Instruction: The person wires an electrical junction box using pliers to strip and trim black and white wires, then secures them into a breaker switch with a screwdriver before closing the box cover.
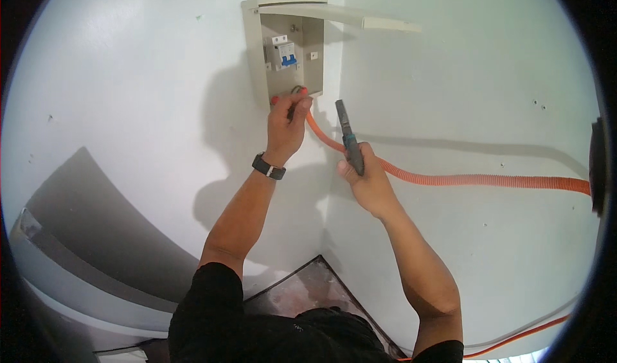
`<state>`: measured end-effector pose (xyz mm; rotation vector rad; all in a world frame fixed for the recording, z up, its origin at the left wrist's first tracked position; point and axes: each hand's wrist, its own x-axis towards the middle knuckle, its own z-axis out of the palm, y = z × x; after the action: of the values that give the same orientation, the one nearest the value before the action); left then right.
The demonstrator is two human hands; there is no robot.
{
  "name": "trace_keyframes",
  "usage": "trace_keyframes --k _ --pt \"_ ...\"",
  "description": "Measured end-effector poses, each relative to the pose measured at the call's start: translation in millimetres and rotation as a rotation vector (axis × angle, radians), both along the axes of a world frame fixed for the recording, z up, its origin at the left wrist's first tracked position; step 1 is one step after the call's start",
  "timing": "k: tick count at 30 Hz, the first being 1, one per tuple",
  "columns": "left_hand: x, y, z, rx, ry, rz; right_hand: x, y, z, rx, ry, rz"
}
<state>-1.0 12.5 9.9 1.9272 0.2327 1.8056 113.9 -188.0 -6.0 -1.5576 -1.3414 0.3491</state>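
A beige breaker box hangs on the wall, its cover swung up. Inside is a white circuit breaker with blue switches. My left hand, a black watch on its wrist, is closed at the box's lower edge, next to a red fitting and dark wires. What its fingers pinch is hidden. An orange corrugated conduit runs up to the box beside my left thumb. My right hand grips a slim dark grey hand tool with teal accents, pointing upward, apart from the box.
The conduit passes behind my right hand toward a dark object at the right edge. Two pale walls meet in a corner beside the box. A curved grey panel stands at lower left. An orange line runs along the lower right.
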Motion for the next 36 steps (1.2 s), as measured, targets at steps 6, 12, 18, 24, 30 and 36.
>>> trace_keyframes --k 6,12,18,24,30,36 --pt "-0.4 18.3 -2.8 0.186 0.080 0.086 1.9 -9.1 -13.5 0.068 0.399 0.083" --pt "25.1 32.4 -6.1 0.386 -0.109 0.356 40.1 -70.7 -87.5 0.089 -0.345 -0.037" --pt "51.4 25.0 -0.4 0.160 -0.284 0.435 120.7 -103.9 -145.1 0.061 -0.778 -0.008" --pt "41.6 27.8 10.9 0.055 -0.172 0.565 195.8 -132.1 -201.7 -0.030 -0.820 -0.150" --pt "36.8 47.6 1.7 0.236 -0.175 0.696 202.2 -133.9 -211.5 0.139 -0.865 -0.064" --pt "33.8 57.1 -2.7 0.158 -0.122 0.605 210.0 -137.8 -226.8 0.272 -0.877 -0.050"
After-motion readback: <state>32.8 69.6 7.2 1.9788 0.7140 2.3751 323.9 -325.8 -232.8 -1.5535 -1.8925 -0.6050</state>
